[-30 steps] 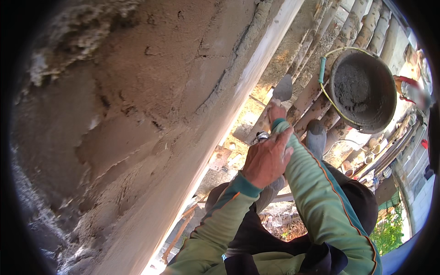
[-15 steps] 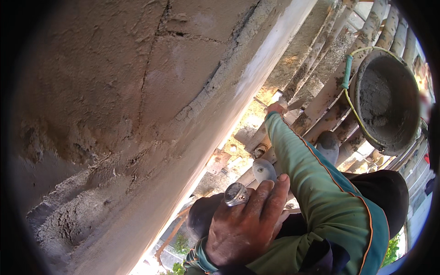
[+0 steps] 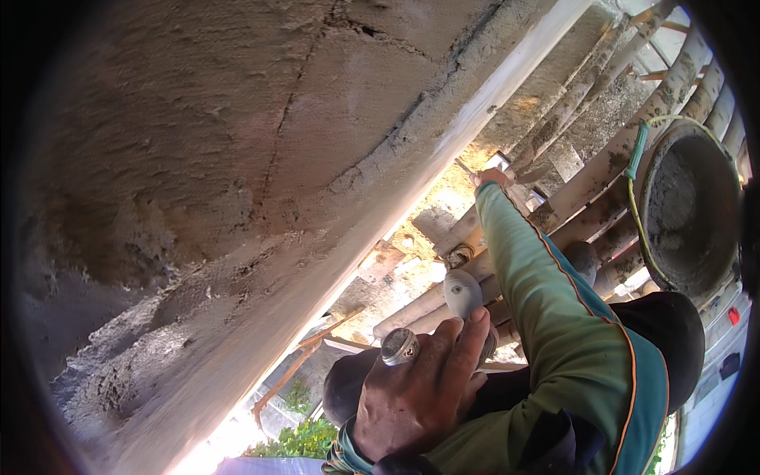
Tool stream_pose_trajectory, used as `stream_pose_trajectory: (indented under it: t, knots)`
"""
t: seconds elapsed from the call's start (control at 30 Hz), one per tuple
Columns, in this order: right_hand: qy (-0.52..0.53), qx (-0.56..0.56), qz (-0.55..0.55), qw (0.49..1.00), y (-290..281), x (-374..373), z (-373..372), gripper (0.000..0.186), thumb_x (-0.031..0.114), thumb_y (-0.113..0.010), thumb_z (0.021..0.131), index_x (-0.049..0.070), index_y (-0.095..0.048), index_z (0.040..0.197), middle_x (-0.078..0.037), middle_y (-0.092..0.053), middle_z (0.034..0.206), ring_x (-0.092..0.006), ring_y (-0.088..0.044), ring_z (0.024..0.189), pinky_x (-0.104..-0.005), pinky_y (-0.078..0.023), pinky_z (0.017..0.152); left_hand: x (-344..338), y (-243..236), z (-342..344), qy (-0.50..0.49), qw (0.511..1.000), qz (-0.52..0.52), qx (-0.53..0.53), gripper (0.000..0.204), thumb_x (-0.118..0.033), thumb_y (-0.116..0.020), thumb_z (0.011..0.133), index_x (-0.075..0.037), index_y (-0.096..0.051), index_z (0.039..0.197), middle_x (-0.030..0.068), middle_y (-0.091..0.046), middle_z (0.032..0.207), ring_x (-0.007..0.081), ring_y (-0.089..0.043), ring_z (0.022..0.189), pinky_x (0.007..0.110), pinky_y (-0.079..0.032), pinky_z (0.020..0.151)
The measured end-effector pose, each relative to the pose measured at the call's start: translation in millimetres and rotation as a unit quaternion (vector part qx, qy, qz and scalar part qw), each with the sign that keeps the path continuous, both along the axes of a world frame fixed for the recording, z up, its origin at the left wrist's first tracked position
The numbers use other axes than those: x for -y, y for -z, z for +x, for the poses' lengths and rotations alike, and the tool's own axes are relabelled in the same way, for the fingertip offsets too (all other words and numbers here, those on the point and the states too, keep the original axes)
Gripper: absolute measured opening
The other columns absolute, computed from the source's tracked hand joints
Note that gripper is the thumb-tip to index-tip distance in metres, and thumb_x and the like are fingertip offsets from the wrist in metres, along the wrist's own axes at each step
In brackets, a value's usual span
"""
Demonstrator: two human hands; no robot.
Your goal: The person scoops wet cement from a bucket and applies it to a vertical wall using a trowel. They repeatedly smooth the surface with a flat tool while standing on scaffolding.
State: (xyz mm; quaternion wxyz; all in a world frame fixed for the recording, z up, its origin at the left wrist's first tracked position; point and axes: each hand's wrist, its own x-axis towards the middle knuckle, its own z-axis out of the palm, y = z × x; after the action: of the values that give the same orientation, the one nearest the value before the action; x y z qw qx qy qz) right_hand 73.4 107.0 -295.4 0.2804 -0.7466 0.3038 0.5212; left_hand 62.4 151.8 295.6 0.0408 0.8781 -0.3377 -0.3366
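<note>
The rough wall [image 3: 198, 158] fills the left; at lower centre, the left hand [image 3: 416, 388] has bent fingers close together, palm hidden; at upper centre, the right hand [image 3: 492, 179], whose grip I cannot tell, is beside a trowel blade [image 3: 533, 171]; at right stands a bucket [image 3: 687, 214]

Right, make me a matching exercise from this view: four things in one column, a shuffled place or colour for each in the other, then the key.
Things
1. Bucket
2. Left hand
3. Handle grip
4. Right hand

Places and colours
A. Low in the picture, wearing a chunky ring
B. Teal green
C. Higher up, to the right of the wall
D. At the picture's far right, its round opening in view

Pairs: 1-D, 2-A, 3-B, 4-C
</note>
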Motion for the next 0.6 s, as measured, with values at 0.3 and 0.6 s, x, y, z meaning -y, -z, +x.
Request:
stream_pose_trajectory:
  t: [0.3,0.6]
  knots:
    - [-0.049,0.044,0.024,0.998,1,79,46,0.028,0.029,-0.048,0.098,0.006,-0.06,0.108,-0.01,-0.062,0.097,-0.0265,-0.059,0.092,-0.0421,-0.048,0.088,-16,4,-7,-0.105,0.993,0.042,-0.037,0.068,-0.028,-0.072,0.08,-0.005,-0.047,0.14,0.0173,-0.065,0.11,0.0251,-0.067,0.091,0.037,-0.052,0.083]
    - [0.717,0.261,-0.157,0.627,25,69,51,0.066,0.04,-0.062,0.089,0.001,-0.036,0.135,-0.024,-0.053,0.124,-0.0395,-0.056,0.11,-0.0465,-0.046,0.094,-10,9,-9,-0.059,0.998,0.035,0.005,0.067,-0.027,-0.071,0.081,-0.008,-0.046,0.14,0.0136,-0.064,0.117,0.0274,-0.064,0.101,0.037,-0.051,0.089]
